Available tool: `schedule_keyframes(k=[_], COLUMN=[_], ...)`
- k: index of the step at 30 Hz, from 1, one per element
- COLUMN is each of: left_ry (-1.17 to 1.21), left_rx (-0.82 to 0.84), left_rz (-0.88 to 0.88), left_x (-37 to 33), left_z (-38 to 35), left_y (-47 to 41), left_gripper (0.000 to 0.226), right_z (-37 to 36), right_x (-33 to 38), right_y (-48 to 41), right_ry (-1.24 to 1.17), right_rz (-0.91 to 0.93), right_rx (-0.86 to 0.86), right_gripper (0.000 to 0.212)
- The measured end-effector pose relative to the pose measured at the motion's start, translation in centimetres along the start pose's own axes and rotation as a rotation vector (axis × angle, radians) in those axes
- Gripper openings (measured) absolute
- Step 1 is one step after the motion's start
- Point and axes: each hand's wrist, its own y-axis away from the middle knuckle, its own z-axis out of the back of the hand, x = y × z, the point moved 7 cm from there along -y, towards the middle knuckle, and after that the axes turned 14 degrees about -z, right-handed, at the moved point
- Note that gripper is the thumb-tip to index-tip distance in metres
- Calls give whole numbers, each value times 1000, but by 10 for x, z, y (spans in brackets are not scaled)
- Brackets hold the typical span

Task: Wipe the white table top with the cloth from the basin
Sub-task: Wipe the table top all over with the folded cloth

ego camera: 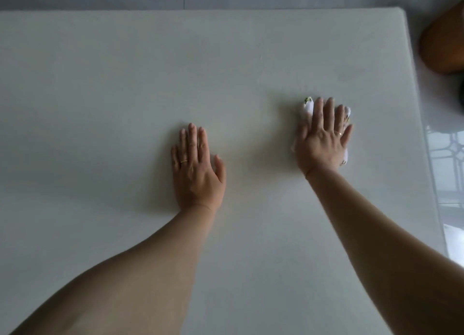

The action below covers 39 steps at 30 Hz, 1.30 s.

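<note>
The white table top (125, 83) fills most of the head view. My right hand (322, 138) lies flat with straight fingers on a small white cloth (308, 106) with a yellow-green print, pressing it onto the table right of centre. Only the cloth's edges show around the fingers and beside the wrist. My left hand (198, 169) rests palm down on the bare table near the middle, fingers straight and together, holding nothing. The basin is not in view.
The table's right edge (421, 123) runs down the right side, with glossy pale floor tiles (449, 174) beyond it. A round brown object (444, 43) sits on the floor past the far right corner. The far edge lies near the top of the view.
</note>
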Motion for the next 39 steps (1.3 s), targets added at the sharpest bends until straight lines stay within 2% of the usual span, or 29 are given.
schedule_keyframes(k=[2,3,7,11,13,17,20,22,25,28,29,30,34,39], left_ry=[-4,-6,2,-1,-10,-21,-35,-37,-41,-37,-37,-37,-35,17], left_rx=[2,4,-13,-9,-4,5,1,-2,3,-7,-5,-3,16,-23], left_rz=[3,0,-7,-13,-9,-3,-5,-12,-3,-11,-10,-8,-5,11], left_x=[0,0,-1,0,1,0,0,0,0,0,2,2,1,-3], left_z=[0,1,2,1,0,0,0,1,1,0,0,0,-2,8], left_y=[0,0,-1,0,0,0,0,0,0,0,0,1,-1,-6], left_gripper=[63,63,63,64,64,63,62,63,62,62,62,62,63,62], right_z=[-3,-7,-24,-14,-4,9,3,-7,-18,-15,-11,-7,4,4], right_x=[14,30,101,97,79,51,76,115,166,164,154,141,98,100], right_y=[5,16,77,48,3,-63,-54,-27,21,11,-4,-24,-79,-75], right_ry=[-25,-29,-53,26,27,-15,-42,-59,-56,8,21,20,-5,3], right_rz=[-149,-141,257,587,520,71,-167,-66,298,570,604,579,259,266], right_rx=[-9,-9,41,56,9,-36,-40,-27,36,63,46,22,-60,-64], right_gripper=[63,66,63,58,58,57,61,63,62,59,58,57,59,62])
